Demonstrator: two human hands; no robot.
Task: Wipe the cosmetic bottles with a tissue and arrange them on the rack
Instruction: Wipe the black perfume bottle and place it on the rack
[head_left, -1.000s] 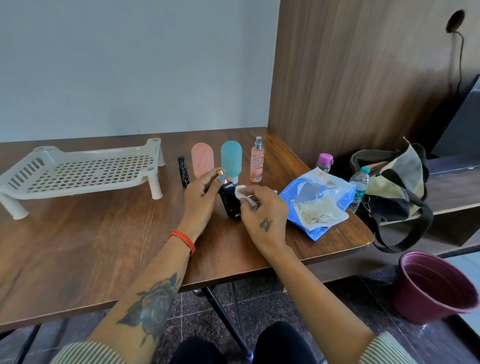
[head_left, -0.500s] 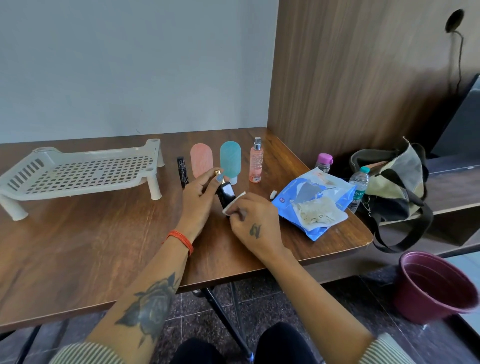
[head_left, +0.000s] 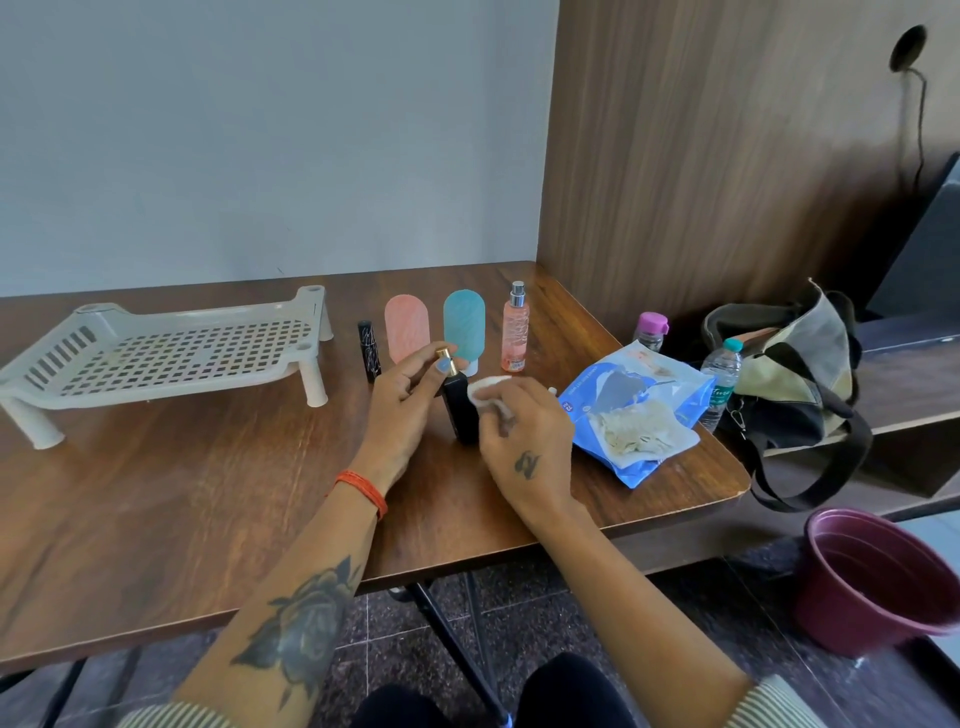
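My left hand (head_left: 402, 405) holds a black bottle (head_left: 461, 408) with a gold neck near its top, standing on the wooden table (head_left: 182, 509). My right hand (head_left: 524, 431) pinches a white tissue (head_left: 485, 392) against the bottle's right side. Behind them stand a small black tube (head_left: 369, 351), a pink bottle (head_left: 406, 327), a teal bottle (head_left: 464, 323) and a clear pink spray bottle (head_left: 515, 327). The white perforated rack (head_left: 161, 353) stands at the table's left with nothing on it.
A blue tissue pack (head_left: 631, 410) lies open at the table's right edge, a small white cap (head_left: 553, 391) beside it. Two water bottles (head_left: 719, 376) and a bag (head_left: 789, 374) sit on a lower shelf to the right. A maroon bucket (head_left: 878, 577) stands on the floor.
My right hand has slid the tissue up and down the black bottle's side, and now presses it near the upper part. The left hand keeps its hold.
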